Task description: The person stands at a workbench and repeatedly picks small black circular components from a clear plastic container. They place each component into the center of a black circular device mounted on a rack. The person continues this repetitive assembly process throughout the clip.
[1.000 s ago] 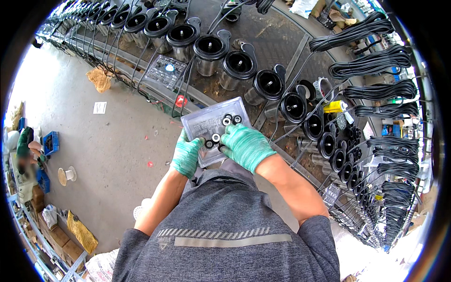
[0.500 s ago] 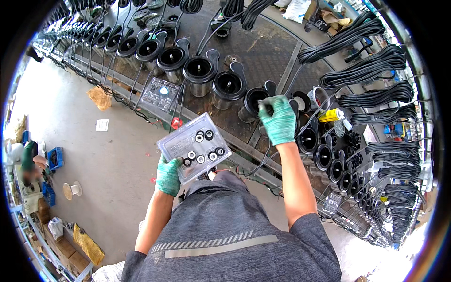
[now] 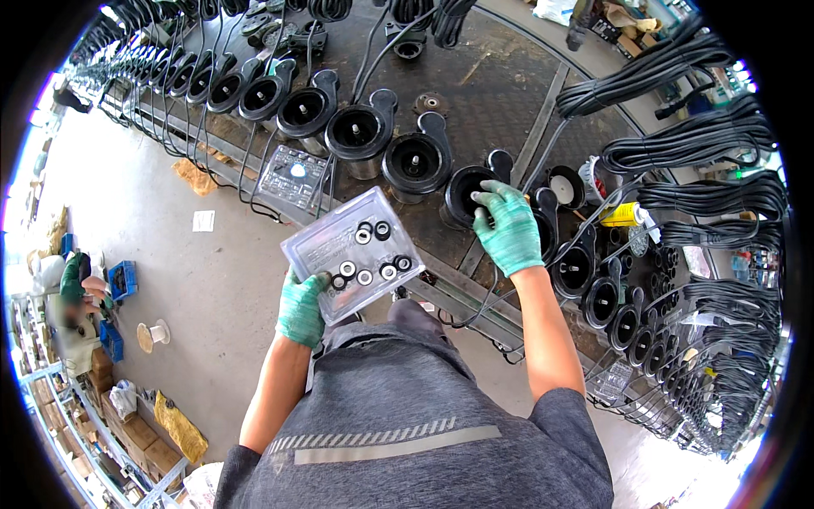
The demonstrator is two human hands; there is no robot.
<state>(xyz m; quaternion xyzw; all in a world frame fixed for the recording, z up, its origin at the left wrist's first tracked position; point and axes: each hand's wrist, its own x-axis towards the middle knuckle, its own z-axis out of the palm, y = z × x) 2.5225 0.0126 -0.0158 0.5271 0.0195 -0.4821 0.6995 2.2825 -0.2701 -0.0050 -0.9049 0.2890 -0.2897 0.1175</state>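
Note:
My left hand (image 3: 303, 310), in a green glove, grips a clear plastic tray (image 3: 317, 240) by its near left corner, thumb over the rim. Several small black ring seals (image 3: 382, 231) with pale metal centres lie loose in it. My right hand (image 3: 512, 227), gloved alike, is at the mouth of a black-topped motor housing (image 3: 459, 200), its bent fingertips inside the rim. Whatever these fingers pinch is hidden. Just left stands another metal housing (image 3: 415, 163) with a black round top and a bare shaft in its middle.
Similar housings run in a curved row along the dark bench (image 3: 483, 102), both ways. Coiled black cables (image 3: 644, 76) hang at the right and far side. A yellow tube (image 3: 623, 215) lies by a white cup. Another clear tray (image 3: 292, 176) rests at the bench edge. Another person sits far left.
My right hand has come down slightly to the housing's opening, fingers now at its rim. The tray stays in my left hand, nearly in place. The view has shifted a little.

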